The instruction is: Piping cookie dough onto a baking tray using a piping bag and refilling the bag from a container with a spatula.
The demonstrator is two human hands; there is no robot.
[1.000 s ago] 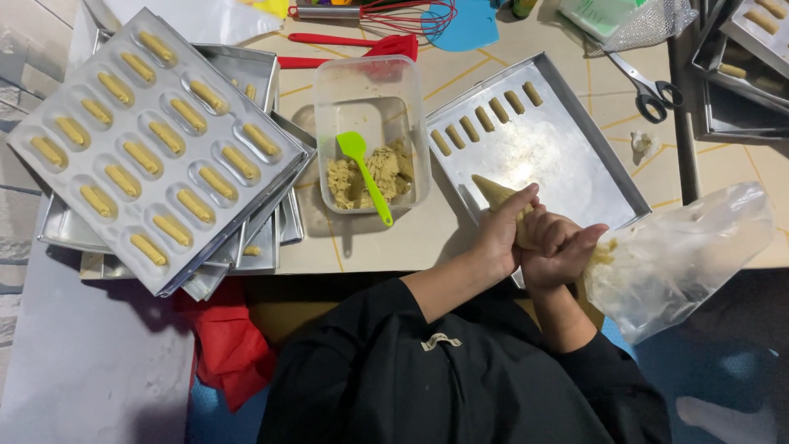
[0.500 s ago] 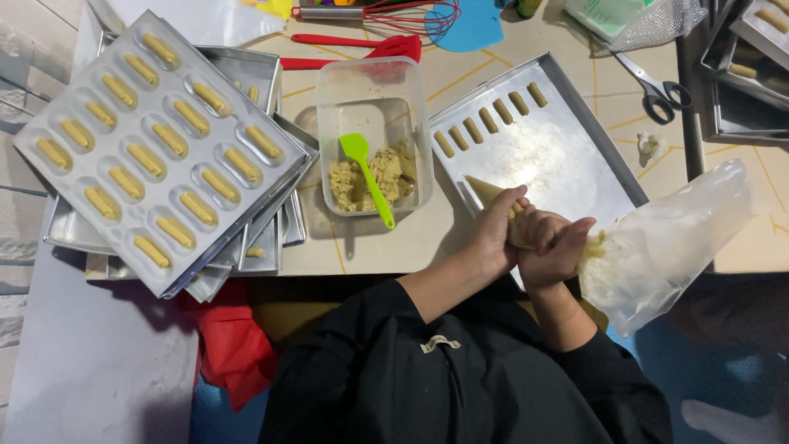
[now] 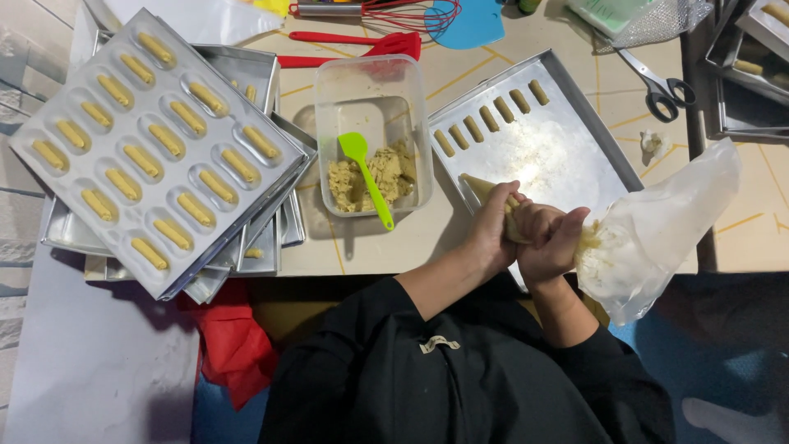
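Both hands grip a clear piping bag (image 3: 657, 222) filled with pale dough. My left hand (image 3: 493, 230) wraps the narrow front part just behind the tip (image 3: 474, 184). Behind it, my right hand (image 3: 552, 240) squeezes the twisted neck, and the loose plastic end balloons out to the right. The tip rests low over a metal baking tray (image 3: 567, 156), near its lower left part. A row of several short piped dough sticks (image 3: 491, 120) lies along the tray's upper left edge.
A clear plastic tub (image 3: 374, 136) of dough with a green spatula (image 3: 366, 177) stands left of the tray. Further left is a stack of moulded trays (image 3: 156, 148) filled with dough sticks. Scissors (image 3: 657, 82), a red spatula (image 3: 353, 45) and a whisk (image 3: 370, 10) lie at the back.
The hands and bag tip have shifted slightly left over the tray. The bag's loose end has swung a little upward.
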